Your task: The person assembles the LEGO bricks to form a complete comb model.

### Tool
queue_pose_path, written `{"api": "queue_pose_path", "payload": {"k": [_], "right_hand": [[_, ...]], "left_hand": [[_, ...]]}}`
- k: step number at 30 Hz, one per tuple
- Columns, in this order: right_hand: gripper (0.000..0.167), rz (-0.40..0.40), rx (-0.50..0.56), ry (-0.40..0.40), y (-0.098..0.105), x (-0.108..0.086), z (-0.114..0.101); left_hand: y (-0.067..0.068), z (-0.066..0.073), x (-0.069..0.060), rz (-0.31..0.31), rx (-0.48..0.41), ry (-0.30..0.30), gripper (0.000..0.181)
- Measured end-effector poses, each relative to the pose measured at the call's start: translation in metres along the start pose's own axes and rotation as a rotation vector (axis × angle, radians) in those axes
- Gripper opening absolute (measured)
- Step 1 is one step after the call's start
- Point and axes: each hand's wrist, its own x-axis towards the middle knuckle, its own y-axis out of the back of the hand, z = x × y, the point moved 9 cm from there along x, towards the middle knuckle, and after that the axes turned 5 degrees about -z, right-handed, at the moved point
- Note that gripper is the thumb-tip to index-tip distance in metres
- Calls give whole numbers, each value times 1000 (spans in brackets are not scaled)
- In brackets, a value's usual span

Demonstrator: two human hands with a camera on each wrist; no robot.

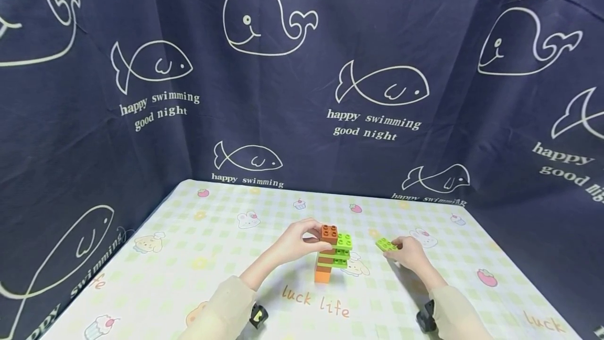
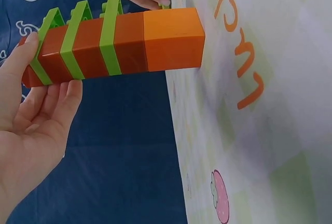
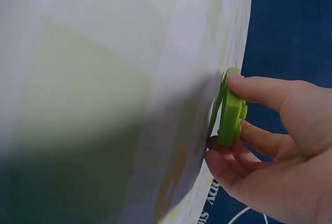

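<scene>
A tower of toy building bricks (image 1: 323, 276) stands upright near the middle of the table, an orange brick at its foot, with brown bricks and thin green plates alternating above. The green plates jut out to the right, one over another. My left hand (image 1: 302, 239) grips the tower's upper part, thumb on one side and fingers on the other, also seen in the left wrist view. To the right, my right hand (image 1: 410, 253) pinches a loose green plate brick (image 3: 231, 111) by its edges, studs towards the palm, close to the tabletop. A gap separates this plate from the tower.
The table (image 1: 226, 261) wears a checked cloth printed with cartoon animals, cupcakes, strawberries and lettering. Dark blue curtains (image 1: 283, 93) with whale and fish outlines hang behind it and at both sides. Each wrist carries a black band (image 1: 258, 316).
</scene>
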Motion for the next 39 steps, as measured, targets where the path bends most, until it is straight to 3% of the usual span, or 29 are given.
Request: {"api": "queue_pose_path", "payload": {"k": [22, 39], "right_hand": [[47, 84, 37, 60, 14, -5, -7], [43, 139, 17, 153, 33, -15, -39]], "left_hand": [[-1, -1, 0, 9, -1, -7, 25], [-1, -4, 0, 9, 5, 0, 24]]}}
